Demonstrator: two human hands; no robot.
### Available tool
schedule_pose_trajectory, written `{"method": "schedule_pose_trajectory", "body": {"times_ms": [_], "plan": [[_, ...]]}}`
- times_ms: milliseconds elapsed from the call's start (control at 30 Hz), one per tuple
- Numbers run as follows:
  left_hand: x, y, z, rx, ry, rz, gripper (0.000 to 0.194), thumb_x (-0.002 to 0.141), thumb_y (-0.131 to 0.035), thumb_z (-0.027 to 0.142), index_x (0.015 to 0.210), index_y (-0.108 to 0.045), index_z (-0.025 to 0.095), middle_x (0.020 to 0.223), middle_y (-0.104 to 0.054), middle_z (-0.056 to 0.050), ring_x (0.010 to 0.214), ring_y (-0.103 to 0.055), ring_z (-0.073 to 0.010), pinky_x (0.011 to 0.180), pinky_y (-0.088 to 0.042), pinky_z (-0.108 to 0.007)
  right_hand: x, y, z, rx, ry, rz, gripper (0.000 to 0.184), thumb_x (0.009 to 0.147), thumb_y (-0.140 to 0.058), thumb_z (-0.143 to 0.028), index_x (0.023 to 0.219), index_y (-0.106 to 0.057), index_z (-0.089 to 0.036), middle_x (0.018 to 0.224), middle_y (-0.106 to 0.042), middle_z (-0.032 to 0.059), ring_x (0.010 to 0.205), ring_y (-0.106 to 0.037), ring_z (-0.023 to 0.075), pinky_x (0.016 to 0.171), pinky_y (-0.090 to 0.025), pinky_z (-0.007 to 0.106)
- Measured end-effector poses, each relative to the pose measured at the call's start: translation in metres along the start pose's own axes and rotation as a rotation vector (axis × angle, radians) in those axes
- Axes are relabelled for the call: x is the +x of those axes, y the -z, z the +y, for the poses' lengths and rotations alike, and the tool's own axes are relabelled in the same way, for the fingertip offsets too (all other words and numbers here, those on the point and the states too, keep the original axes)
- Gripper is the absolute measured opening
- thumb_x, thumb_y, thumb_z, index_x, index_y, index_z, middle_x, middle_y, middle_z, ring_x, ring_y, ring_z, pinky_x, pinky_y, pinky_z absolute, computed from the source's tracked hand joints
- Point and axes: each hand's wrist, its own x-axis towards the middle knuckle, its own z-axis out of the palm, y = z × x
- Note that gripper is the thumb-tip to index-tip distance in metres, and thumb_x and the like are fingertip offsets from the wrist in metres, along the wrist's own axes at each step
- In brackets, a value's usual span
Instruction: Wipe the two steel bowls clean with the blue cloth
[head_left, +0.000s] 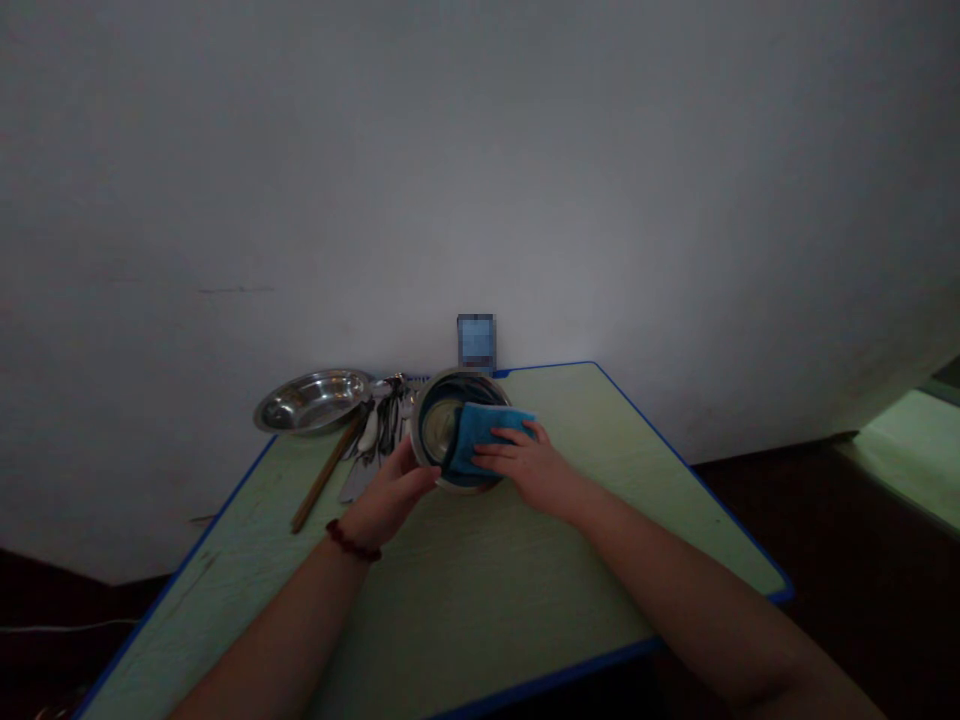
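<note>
A round steel bowl (439, 426) is between the two hands toward the far edge of the pale green worktop (465, 600), its mouth tipped toward the wearer; whether its base rests on the surface is hard to tell. The left hand (391, 490) grips the near left side, the thumb at the rim and the fingers curled round the outside, mostly hidden. The right hand (529, 465) has its fingers slightly spread and gently bent over a folded blue cloth (474, 428), holding it against the right part of the bowl and partly inside the mouth (its thumb cannot be made out). The bowl looks thin-walled, so it is probably light and stiff, hard to break but smooth enough to slip or spin; the rim seems the surest place to take hold, with fingers outside and thumb over the edge. The cloth looks soft and limp, best pinned under flat fingers. Just left of the bowl lies a cluster of metal cutlery (385, 424), beside it wooden chopsticks (327, 476), and beyond them an oval steel dish (319, 392) overhanging the worktop's left edge.
</note>
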Motion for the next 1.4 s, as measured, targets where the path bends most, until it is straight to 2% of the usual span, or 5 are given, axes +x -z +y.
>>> {"method": "schedule_pose_trajectory", "body": {"times_ms": [200,400,900,1133,1400], "plan": [[-0.0013,-0.0007,0.0017,-0.021,0.050,0.021,0.039,0.059,-0.072,0.025,0.097,-0.063,0.025,0.101,-0.067,-0.004,0.102,-0.056,-0.0304,0.087,-0.045,-0.043,0.0010,-0.0022,0.0027,-0.021,-0.007,-0.014,0.041,0.091,-0.036,-0.015,0.124,-0.049,-0.034,0.132,-0.050,-0.0031,0.127,-0.034,0.0216,0.101,-0.018,0.052],[-0.0025,-0.0007,0.0031,-0.014,0.064,0.039,0.046,0.056,-0.073,0.027,0.100,-0.061,0.021,0.101,-0.066,-0.006,0.098,-0.058,-0.0277,0.080,-0.047,-0.038,0.0006,0.0004,0.0020,-0.044,-0.011,-0.008,0.040,0.090,-0.036,-0.015,0.121,-0.052,-0.034,0.130,-0.052,-0.0038,0.126,-0.036,0.0225,0.102,-0.020,0.054],[-0.0022,-0.0003,0.0037,0.022,0.059,0.032,0.044,0.059,-0.070,0.025,0.101,-0.059,0.023,0.101,-0.067,-0.002,0.097,-0.059,-0.0253,0.078,-0.048,-0.035,0.0023,-0.0029,0.0048,-0.057,-0.011,-0.016,0.039,0.091,-0.038,-0.016,0.122,-0.051,-0.036,0.131,-0.051,-0.0057,0.127,-0.035,0.0221,0.103,-0.017,0.054],[-0.0032,0.0000,0.0048,0.004,0.062,0.029,0.042,0.058,-0.069,0.024,0.098,-0.059,0.021,0.101,-0.066,-0.003,0.097,-0.059,-0.0252,0.075,-0.048,-0.034,0.0018,-0.0012,0.0036,-0.062,-0.006,-0.015,0.040,0.090,-0.037,-0.014,0.122,-0.052,-0.034,0.130,-0.052,-0.0046,0.127,-0.036,0.0219,0.102,-0.019,0.055],[-0.0004,0.0044,0.0031,-0.003,0.059,0.028,0.042,0.058,-0.069,0.025,0.100,-0.060,0.022,0.100,-0.065,-0.005,0.098,-0.058,-0.0252,0.079,-0.046,-0.033,0.0013,-0.0024,0.0052,-0.040,-0.003,-0.016,0.042,0.088,-0.038,-0.013,0.122,-0.051,-0.034,0.131,-0.051,-0.0039,0.127,-0.035,0.0220,0.103,-0.017,0.054]]}}
